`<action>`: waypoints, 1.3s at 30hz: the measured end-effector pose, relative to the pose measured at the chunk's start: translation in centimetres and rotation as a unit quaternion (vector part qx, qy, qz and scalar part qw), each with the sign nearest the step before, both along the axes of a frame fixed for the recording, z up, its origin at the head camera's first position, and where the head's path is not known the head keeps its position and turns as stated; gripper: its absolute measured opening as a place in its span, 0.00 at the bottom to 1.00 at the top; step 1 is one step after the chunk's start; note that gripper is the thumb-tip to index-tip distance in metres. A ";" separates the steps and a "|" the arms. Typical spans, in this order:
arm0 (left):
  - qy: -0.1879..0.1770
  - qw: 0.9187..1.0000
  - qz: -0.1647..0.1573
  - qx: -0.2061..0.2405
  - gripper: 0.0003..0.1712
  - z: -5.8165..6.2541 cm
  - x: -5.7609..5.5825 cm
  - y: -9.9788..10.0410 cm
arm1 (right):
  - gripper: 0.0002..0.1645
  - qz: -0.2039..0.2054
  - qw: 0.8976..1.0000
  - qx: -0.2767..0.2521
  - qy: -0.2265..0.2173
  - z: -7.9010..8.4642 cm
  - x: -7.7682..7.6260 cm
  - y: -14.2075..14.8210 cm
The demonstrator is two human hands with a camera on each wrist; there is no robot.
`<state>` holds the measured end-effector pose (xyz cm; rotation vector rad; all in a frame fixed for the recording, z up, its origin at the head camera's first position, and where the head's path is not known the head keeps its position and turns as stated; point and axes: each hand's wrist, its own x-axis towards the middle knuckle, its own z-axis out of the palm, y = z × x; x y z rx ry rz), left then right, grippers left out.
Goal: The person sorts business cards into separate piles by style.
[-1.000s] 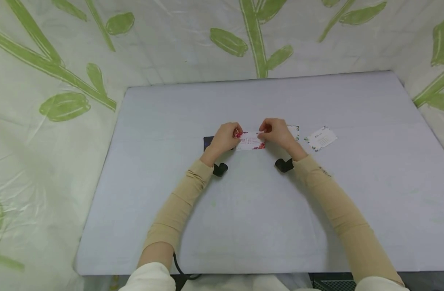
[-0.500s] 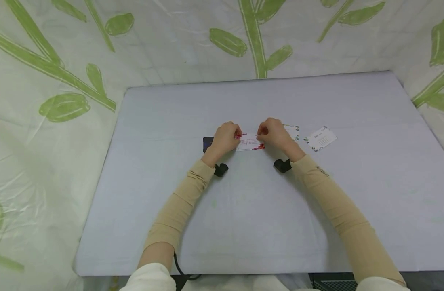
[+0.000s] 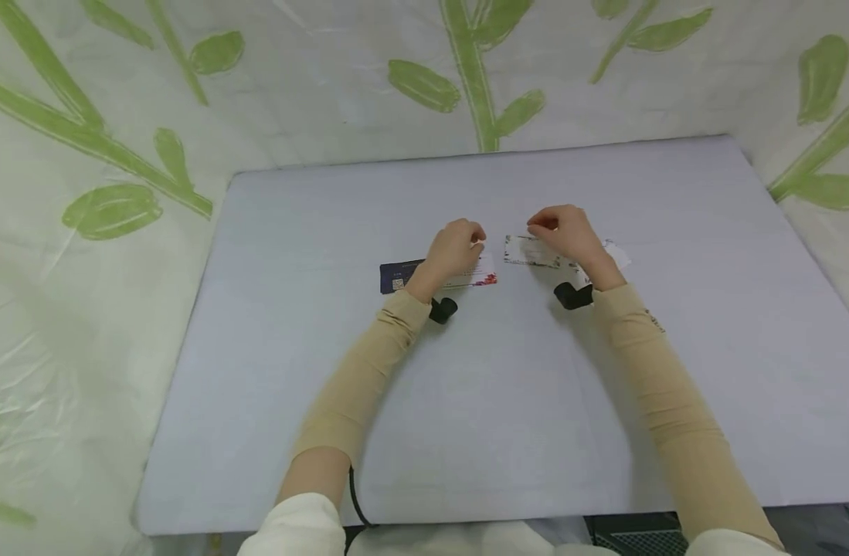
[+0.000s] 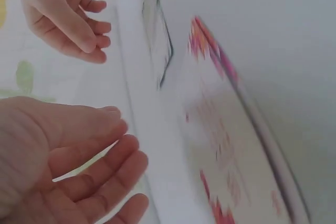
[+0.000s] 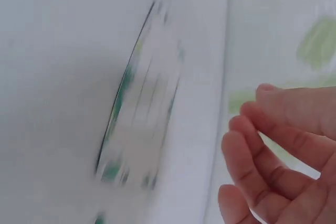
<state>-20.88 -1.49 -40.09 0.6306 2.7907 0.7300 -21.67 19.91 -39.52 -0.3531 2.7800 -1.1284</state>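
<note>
My left hand (image 3: 455, 249) hovers over a white card with red flowers (image 3: 481, 274), its fingers loosely bent. In the left wrist view the same hand (image 4: 89, 166) holds nothing. That red-flowered card (image 4: 220, 145) has a thick edge, like a stack. A dark blue card (image 3: 395, 276) lies to its left, partly under my forearm. My right hand (image 3: 568, 232) is above a white card with green leaves (image 3: 524, 252), apart from it. Nothing sits between its fingers in the right wrist view, where the leafy card (image 5: 139, 108) looks blurred.
Another white card (image 3: 617, 253) lies farther right, mostly hidden behind my right wrist. The pale table (image 3: 466, 401) meets a curtain (image 3: 313, 93) painted with green leaves at the back. A black wrist camera (image 3: 572, 296) hangs below my right wrist and another (image 3: 443, 310) below my left.
Both hands have let go of the red-flowered card, which stays on the table. My right hand has moved right and up over the leafy card; my left has shifted slightly right and up.
</note>
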 end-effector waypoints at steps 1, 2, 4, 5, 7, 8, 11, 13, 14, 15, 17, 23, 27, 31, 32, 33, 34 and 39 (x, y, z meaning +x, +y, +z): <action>0.000 1.000 -0.008 0.000 0.15 0.0 -0.2 0.8 | 0.15 -0.007 1.000 0.005 -0.003 -0.1 0.0 0.7; -0.003 1.000 -0.016 -0.001 0.16 -0.1 -0.4 1.5 | 0.16 -0.011 1.000 0.013 -0.008 -0.2 0.0 1.3; -0.002 0.999 -0.028 -0.016 0.19 -0.2 -0.7 2.9 | 0.19 -0.014 0.999 0.030 -0.023 -0.5 0.0 2.2; -0.001 0.999 -0.033 -0.027 0.20 -0.3 -0.9 3.6 | 0.20 -0.012 0.999 0.042 -0.032 -0.7 0.0 2.6; 0.003 0.998 -0.036 -0.053 0.22 -0.6 -1.2 4.6 | 0.25 -0.004 0.997 0.067 -0.048 -1.1 0.1 3.1; 0.005 0.997 -0.037 -0.064 0.24 -0.7 -1.3 4.9 | 0.27 0.001 0.995 0.081 -0.056 -1.3 0.1 3.3; 0.007 0.995 -0.045 -0.093 0.27 -1.2 -1.7 5.7 | 0.31 0.014 0.991 0.117 -0.064 -1.9 0.3 3.6; 0.007 0.993 -0.050 -0.107 0.27 -1.4 -1.9 5.8 | 0.31 0.021 0.989 0.131 -0.060 -2.2 0.4 3.5; 0.006 0.992 -0.054 -0.113 0.27 -1.5 -2.0 5.8 | 0.31 0.023 0.989 0.135 -0.056 -2.3 0.4 3.5; 0.006 0.991 -0.056 -0.119 0.26 -1.6 -2.1 5.8 | 0.31 0.024 0.989 0.139 -0.053 -2.3 0.5 3.4; 0.008 0.990 -0.058 -0.130 0.23 -1.7 -2.1 5.9 | 0.30 0.025 0.988 0.146 -0.044 -2.4 0.6 3.3; -0.004 0.992 -0.042 -0.122 0.21 -1.8 -2.2 6.2 | 0.27 0.016 0.990 0.137 -0.037 -2.6 0.5 3.5; -0.029 0.998 -0.005 -0.059 0.21 -1.8 -2.0 6.1 | 0.24 -0.004 0.995 0.091 -0.027 -2.8 0.6 3.4; -0.041 0.998 0.029 0.049 0.14 -1.7 -1.5 5.7 | 0.15 -0.034 0.999 0.004 -0.003 -2.5 0.9 3.2; -0.038 0.996 0.033 0.076 0.12 -1.6 -1.4 5.6 | 0.13 -0.039 0.999 -0.017 0.004 -2.3 1.0 3.2; -0.037 0.993 0.037 0.101 0.10 -1.5 -1.2 5.5 | 0.12 -0.041 0.999 -0.033 0.010 -2.2 1.0 3.3; -0.036 0.991 0.040 0.123 0.09 -1.4 -1.1 5.3 | 0.10 -0.044 0.998 -0.044 0.011 -2.0 1.0 3.3; -0.047 0.983 0.042 0.170 0.08 -0.6 -0.3 4.7 | 0.11 -0.042 0.996 -0.073 -0.030 -1.5 1.0 3.7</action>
